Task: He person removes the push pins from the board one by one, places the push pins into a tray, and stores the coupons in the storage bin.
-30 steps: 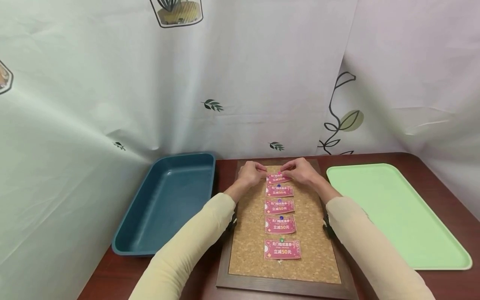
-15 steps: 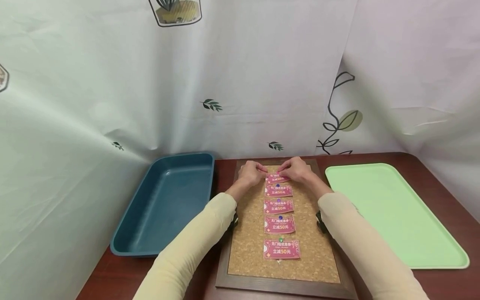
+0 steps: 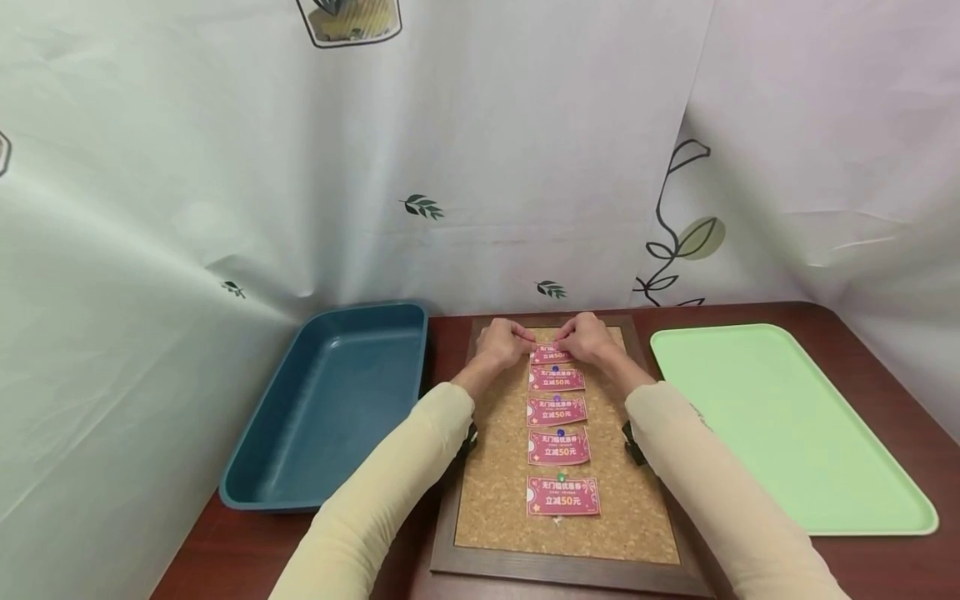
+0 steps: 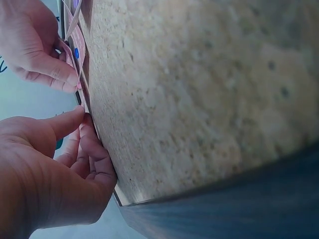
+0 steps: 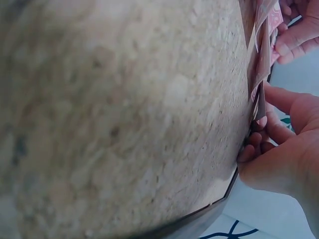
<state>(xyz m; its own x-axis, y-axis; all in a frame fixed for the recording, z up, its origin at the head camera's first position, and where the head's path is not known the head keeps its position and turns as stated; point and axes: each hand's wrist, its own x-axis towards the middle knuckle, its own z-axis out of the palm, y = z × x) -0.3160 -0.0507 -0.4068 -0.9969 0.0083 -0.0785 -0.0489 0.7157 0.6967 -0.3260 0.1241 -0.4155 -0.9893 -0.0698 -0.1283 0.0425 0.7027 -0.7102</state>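
A wood-framed cork board (image 3: pixel 502 483) lies lengthwise on the table, bearing a column of pink paper coupons (image 3: pixel 558 448). At its far end, my left hand (image 3: pixel 502 342) pinches the left corner of the farthest coupon (image 3: pixel 550 354) between thumb and finger. Opposite it, my right hand (image 3: pixel 588 338) covers that coupon's right part, its fingertips at the middle of the upper edge. There they pinch a pink push pin (image 4: pixel 79 86), mostly hidden in the head view. The nearer coupons each have a push pin (image 3: pixel 561 477) at their upper edge.
Left of the board stands a deep blue tray (image 3: pixel 234 467). A flat light-green tray (image 3: pixel 795 433) lies to the right. Behind the dark red table (image 3: pixel 225 558) hangs a white patterned curtain (image 3: pixel 510 167). A small pale bit (image 3: pixel 557 521) lies below the nearest coupon.
My right hand has shifted slightly left, over the pink pin, and its forearm has drawn inward. My left hand keeps its hold on the coupon's corner.
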